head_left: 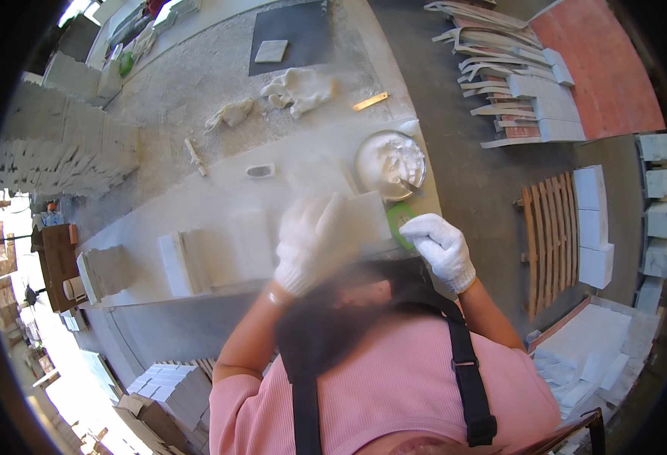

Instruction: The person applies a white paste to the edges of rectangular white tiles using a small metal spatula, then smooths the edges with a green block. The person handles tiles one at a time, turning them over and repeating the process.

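My left hand, in a white knit glove, is raised over the front of the work table with its fingers stretched out. Just right of it lies a pale square tile; whether the glove touches it is lost in blur. My right hand, also gloved, has its fingers curled together beside a green object at the tile's right edge. Anything inside those fingers is hidden. Beyond the tile stands a round bowl of white paste, with a dark-handled tool leaning in it.
Stacked tiles stand along the front edge, and a tall tile stack fills the left. Farther back are crumpled white gloves, a yellow strip and a small tile on a dark mat. Wooden pallets sit at right.
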The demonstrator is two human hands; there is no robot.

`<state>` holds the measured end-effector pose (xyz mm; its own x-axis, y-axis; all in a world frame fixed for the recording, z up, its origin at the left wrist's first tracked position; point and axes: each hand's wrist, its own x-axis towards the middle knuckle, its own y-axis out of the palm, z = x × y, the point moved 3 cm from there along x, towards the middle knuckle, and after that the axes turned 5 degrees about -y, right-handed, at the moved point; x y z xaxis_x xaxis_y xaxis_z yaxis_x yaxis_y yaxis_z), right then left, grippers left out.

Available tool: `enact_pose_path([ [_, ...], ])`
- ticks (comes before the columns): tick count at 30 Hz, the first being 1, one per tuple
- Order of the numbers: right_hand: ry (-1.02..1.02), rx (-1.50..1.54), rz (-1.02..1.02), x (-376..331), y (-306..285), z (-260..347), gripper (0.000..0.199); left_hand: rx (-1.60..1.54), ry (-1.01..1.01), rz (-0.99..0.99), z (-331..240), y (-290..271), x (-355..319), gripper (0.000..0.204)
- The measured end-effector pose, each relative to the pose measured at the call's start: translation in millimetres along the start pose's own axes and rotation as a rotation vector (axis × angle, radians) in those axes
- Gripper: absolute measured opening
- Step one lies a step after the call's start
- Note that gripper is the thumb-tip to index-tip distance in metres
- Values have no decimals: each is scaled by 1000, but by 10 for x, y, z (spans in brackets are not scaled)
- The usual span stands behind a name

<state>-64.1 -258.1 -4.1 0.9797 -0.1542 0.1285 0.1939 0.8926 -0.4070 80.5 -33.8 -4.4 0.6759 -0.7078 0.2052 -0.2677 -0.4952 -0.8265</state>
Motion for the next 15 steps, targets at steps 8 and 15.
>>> enact_pose_path([
  [8,162,403,66,659,93,462,70,-269,-163,-83,-8,-296,-88,115],
  [15,-217,120,342,1101,236,948,78,-471,-215,-72,-10,-414,-190,111],
])
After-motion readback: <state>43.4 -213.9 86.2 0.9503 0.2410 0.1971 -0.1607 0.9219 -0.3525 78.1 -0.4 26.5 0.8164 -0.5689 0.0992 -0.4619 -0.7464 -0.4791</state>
